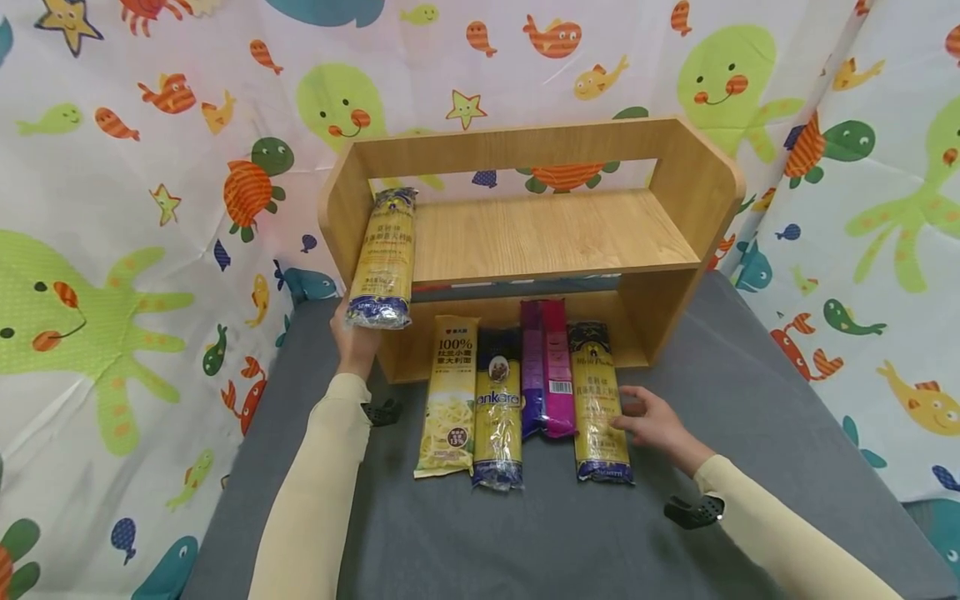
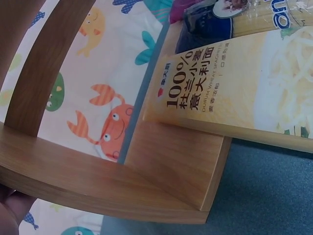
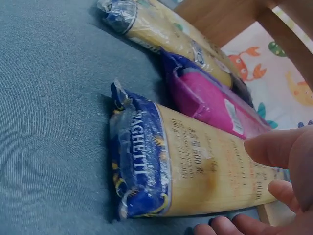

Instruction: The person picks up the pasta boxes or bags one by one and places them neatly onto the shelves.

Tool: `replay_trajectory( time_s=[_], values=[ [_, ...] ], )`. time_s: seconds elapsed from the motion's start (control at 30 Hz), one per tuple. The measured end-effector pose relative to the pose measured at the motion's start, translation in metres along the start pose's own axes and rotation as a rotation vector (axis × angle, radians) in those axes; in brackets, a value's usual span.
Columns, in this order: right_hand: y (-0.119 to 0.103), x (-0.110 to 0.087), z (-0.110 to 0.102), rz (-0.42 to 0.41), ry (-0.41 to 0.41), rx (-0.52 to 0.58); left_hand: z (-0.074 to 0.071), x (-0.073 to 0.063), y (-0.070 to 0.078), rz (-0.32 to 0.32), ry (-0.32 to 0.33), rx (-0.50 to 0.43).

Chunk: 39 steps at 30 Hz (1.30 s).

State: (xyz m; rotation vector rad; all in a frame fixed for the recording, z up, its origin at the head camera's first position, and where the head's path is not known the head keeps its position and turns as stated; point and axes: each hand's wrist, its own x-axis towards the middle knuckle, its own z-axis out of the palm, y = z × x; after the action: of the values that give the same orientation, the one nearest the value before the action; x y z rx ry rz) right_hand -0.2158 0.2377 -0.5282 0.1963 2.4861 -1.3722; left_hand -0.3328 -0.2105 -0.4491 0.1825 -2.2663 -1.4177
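Observation:
My left hand (image 1: 354,340) is at the left end of a wooden shelf (image 1: 555,237). A yellow spaghetti pack (image 1: 382,258) with blue ends leans in the upper tier there, its lower end covering part of that hand. The left wrist view has the hand (image 2: 17,210) against the outer edge of the side panel, most fingers hidden. My right hand (image 1: 660,423) is beside another spaghetti pack (image 1: 600,404), lying at the right of the lower row. Seen from the right wrist, the thumb (image 3: 274,148) extends over this pack and the other fingers lie along its near edge.
Left of that pack lie a purple-and-pink bag (image 1: 547,367), an "ankara" pasta pack (image 1: 498,408) and a pale yellow noodle pack (image 1: 447,396). Their far ends reach into the lower tier. Grey cloth (image 1: 540,542) covers the table; a sea-animal curtain (image 1: 480,75) hangs behind.

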Motion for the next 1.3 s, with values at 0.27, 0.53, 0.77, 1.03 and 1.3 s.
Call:
replay_trajectory(
  time_s=[0.27, 0.53, 0.77, 1.03, 1.3],
  values=[
    [0.0, 0.007, 0.011, -0.004, 0.005, 0.06, 0.0, 0.0, 0.0, -0.028, -0.015, -0.037],
    [-0.004, 0.015, 0.016, 0.006, 0.003, 0.039, 0.0, -0.001, 0.002, -0.003, 0.002, -0.029],
    [-0.007, 0.019, 0.019, 0.025, -0.004, 0.003, 0.001, -0.002, 0.002, -0.029, -0.003, -0.053],
    [-0.009, 0.023, 0.018, -0.005, -0.016, -0.046, 0.002, 0.0, 0.001, -0.066, -0.015, -0.089],
    [-0.01, 0.023, 0.016, -0.027, -0.043, -0.098, 0.001, 0.0, -0.002, -0.077, -0.022, -0.085]
  ],
)
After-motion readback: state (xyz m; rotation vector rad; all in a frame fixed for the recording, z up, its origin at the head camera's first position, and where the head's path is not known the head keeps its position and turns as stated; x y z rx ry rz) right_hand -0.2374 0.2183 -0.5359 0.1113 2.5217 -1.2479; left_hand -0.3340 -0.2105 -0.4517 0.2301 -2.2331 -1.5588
